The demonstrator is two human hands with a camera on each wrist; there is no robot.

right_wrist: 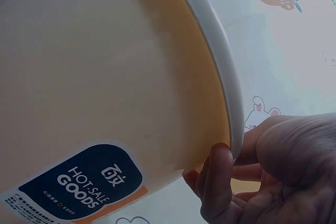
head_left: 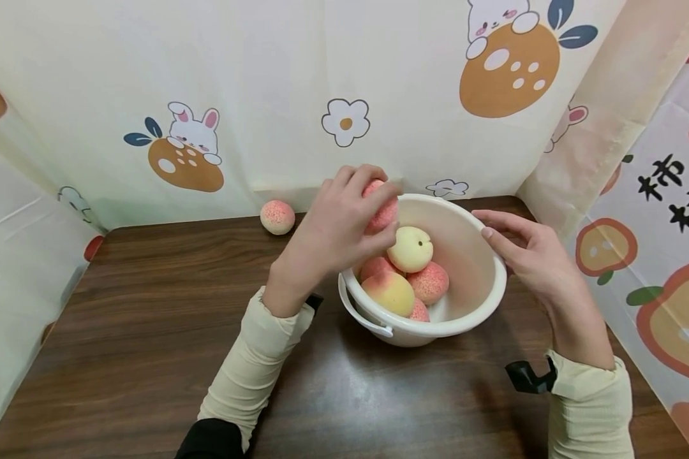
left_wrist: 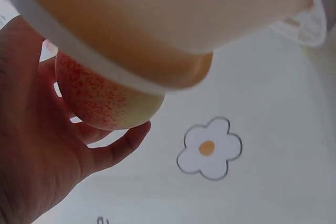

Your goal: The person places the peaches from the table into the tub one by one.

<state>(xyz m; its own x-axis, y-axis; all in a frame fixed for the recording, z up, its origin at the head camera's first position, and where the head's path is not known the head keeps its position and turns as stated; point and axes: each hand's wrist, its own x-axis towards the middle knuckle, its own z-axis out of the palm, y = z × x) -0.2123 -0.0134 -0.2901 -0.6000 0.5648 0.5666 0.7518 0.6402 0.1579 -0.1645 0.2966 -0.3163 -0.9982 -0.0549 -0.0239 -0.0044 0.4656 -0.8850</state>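
Note:
My left hand point(head_left: 333, 226) grips a pink, speckled peach point(head_left: 382, 218) above the left side of a cream bucket point(head_left: 465, 264). In the left wrist view, fingers curl round this peach point(left_wrist: 105, 98), which shows red specks and a pale yellow end beside the bucket's rim. Inside the bucket lie several peaches, among them a pale yellow one point(head_left: 410, 249), a yellow one with a red blush point(head_left: 389, 294) and a pink one point(head_left: 429, 282). At the bucket's right rim, my right hand point(head_left: 536, 255) pinches the edge, thumb on top; the right wrist view shows fingers under the rim.
Another peach point(head_left: 277, 217) sits on the dark wooden table point(head_left: 149, 344), near its back edge, left of the bucket. The white handle point(head_left: 362, 319) hangs down at the bucket's front left. A printed curtain point(head_left: 287, 70) stands behind the table, and another patterned cloth point(head_left: 654, 255) borders the right side.

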